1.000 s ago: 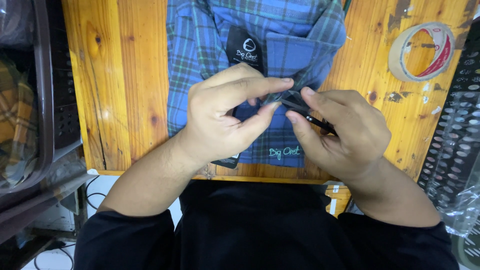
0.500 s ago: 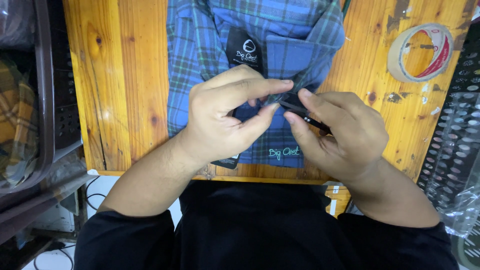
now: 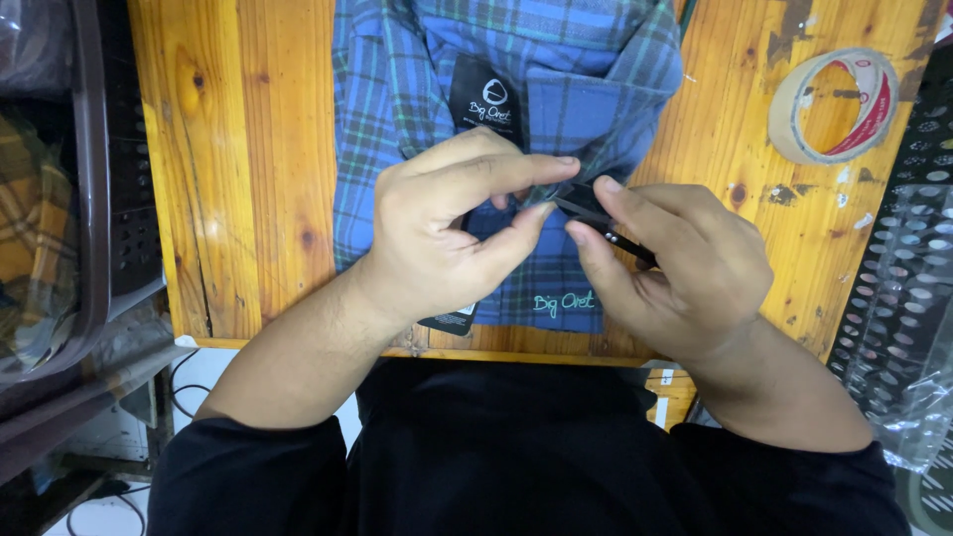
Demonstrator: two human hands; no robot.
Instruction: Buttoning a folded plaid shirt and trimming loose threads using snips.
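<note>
A folded blue plaid shirt (image 3: 397,119) lies on a small orange wooden table (image 3: 248,169), with a black label at its collar. My left hand (image 3: 457,228) pinches a fold of the shirt fabric between thumb and fingers over the middle of the shirt. My right hand (image 3: 675,268) holds a thin black tool (image 3: 620,238), its tip meeting the left fingertips at the fabric. What exactly the tool is cannot be told.
A roll of tape (image 3: 832,104) lies at the table's far right. A dark perforated plastic basket (image 3: 109,199) holding yellow plaid cloth stands on the left. Another perforated basket with a clear plastic bag (image 3: 908,318) is on the right. Cables lie on the floor below left.
Both hands stay together over the shirt. The fingertips have shifted only slightly around the black tool.
</note>
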